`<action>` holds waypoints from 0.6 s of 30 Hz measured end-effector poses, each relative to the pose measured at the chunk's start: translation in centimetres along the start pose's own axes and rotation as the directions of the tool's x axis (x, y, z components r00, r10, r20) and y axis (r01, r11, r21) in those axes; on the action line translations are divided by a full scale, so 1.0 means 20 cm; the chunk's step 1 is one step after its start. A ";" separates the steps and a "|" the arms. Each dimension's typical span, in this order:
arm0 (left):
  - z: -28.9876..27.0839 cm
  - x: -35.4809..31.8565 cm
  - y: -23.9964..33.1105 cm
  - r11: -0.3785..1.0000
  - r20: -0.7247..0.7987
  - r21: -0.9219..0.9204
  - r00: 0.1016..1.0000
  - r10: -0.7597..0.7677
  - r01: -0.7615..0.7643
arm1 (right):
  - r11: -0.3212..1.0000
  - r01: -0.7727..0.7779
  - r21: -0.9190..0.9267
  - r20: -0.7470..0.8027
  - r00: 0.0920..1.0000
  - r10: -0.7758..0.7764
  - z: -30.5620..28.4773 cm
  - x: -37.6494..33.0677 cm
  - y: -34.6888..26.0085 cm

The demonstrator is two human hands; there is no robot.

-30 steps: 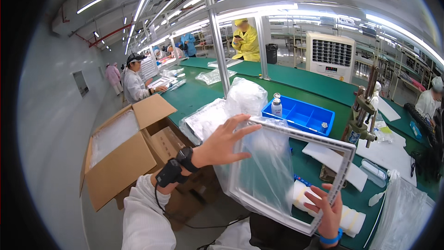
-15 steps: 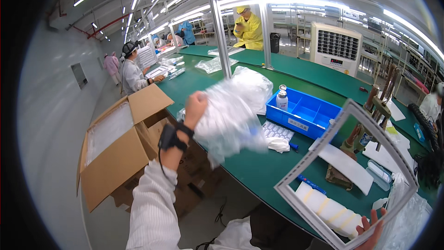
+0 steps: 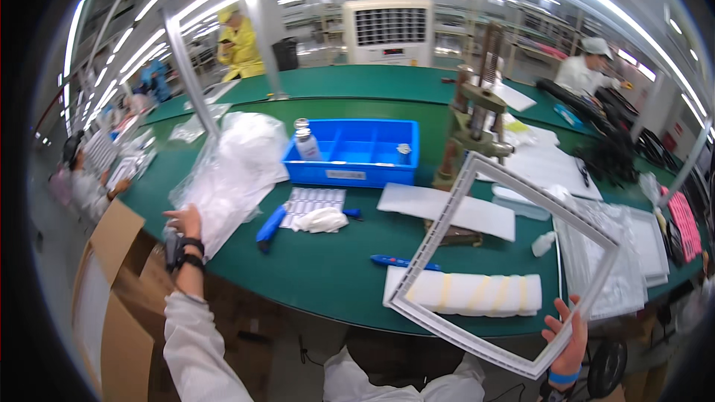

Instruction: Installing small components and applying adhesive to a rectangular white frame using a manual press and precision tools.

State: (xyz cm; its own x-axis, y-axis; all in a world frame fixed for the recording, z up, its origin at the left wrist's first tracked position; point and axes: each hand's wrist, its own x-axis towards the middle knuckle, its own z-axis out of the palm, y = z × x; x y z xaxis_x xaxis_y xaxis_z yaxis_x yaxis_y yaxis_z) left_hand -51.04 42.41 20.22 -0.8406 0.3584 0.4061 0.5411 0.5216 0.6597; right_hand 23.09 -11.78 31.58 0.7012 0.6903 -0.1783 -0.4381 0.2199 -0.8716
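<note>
White rectangular frame (image 3: 436,231), dark-flecked, tilted in the grip of the right hand (image 3: 570,342); left hand (image 3: 188,222), grip unclear.

Open room ran along the table (image 3: 320,275) between the left hand (image 3: 188,221) and the roll (image 3: 480,294). The bag (image 3: 234,167) blocked the left, the tray (image 3: 387,177) the middle; the frame (image 3: 463,338), with the press (image 3: 477,115) beyond, barred the right.
</note>
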 end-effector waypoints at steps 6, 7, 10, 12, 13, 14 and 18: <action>-0.86 -0.84 0.46 0.370 -0.308 -0.361 0.484 0.819 -0.856 | 0.990 -0.138 -0.032 0.052 0.989 0.139 0.02 0.05 -0.05; -1.01 -1.11 0.55 0.251 -0.150 -0.610 0.420 0.895 -0.752 | 0.988 -0.147 -0.035 0.069 0.986 0.149 0.00 0.04 -0.07; -1.29 -1.65 0.64 0.052 0.114 -0.798 -0.067 0.991 -0.600 | 0.976 -0.212 -0.057 0.148 0.965 0.219 0.00 0.03 -0.11; -1.36 -1.85 0.70 -0.071 0.100 -0.892 -0.346 0.933 -0.447 | 0.970 -0.241 -0.040 0.177 0.953 0.245 -0.02 0.05 -0.12; -1.36 -1.96 0.71 -0.102 0.088 -0.895 -0.396 0.914 -0.434 | 0.960 -0.274 -0.059 0.206 0.938 0.281 -0.02 0.05 -0.14; -1.38 -2.03 0.72 -0.131 0.081 -0.894 -0.443 0.893 -0.428 | 0.947 -0.311 -0.077 0.241 0.916 0.320 -0.01 0.06 -0.15; -1.29 -2.14 0.65 -0.140 0.088 -0.909 -0.509 0.856 -0.393 | 0.927 -0.360 -0.108 0.268 0.887 0.376 0.00 0.07 -0.17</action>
State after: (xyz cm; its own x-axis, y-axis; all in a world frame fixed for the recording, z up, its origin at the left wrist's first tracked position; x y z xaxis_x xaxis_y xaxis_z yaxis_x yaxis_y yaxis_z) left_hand -8.59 13.80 27.74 0.8934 0.3321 0.3027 0.2319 -0.9177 0.3226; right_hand 25.44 -11.53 34.29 0.3064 0.8799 -0.3633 -0.5977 -0.1192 -0.7928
